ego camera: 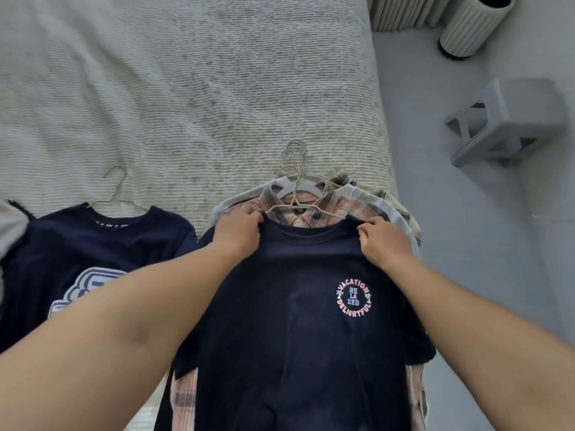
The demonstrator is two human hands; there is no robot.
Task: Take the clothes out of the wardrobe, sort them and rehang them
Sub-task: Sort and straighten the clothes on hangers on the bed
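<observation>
1. Left hand [239, 227] fingers curled, pinching the left shoulder seam of the navy logo tee [295, 321] right by the collar.
2. Right hand [384, 242] same on the tee's other shoulder, fingertips bunched on the cloth at the neckline edge.
3. Navy logo tee lies front-up on top of a stack near the bed's [186, 88] right edge; round chest print reads VACATION RELAXED DELIGHTFUL.
4. Directly under the tee: pink plaid shirt [281, 200], collar showing above the tee's neckline, hem poking out below at both sides.
5. Under and right of the plaid shirt: a white garment [370, 197] and a beige checked one [404, 219], only the edges visible.
6. Several wire hangers [295, 169] stacked above the tee's collar, hooks pointing away from the person.
7. Left of the tee: second navy tee [93, 244] with a big white graphic, flat on the bed on its own hanger [119, 194], partly covered by the left forearm.
8. Right of the bed, on the floor: grey plastic stool [510, 119] and a ribbed cream bin [473, 23].
</observation>
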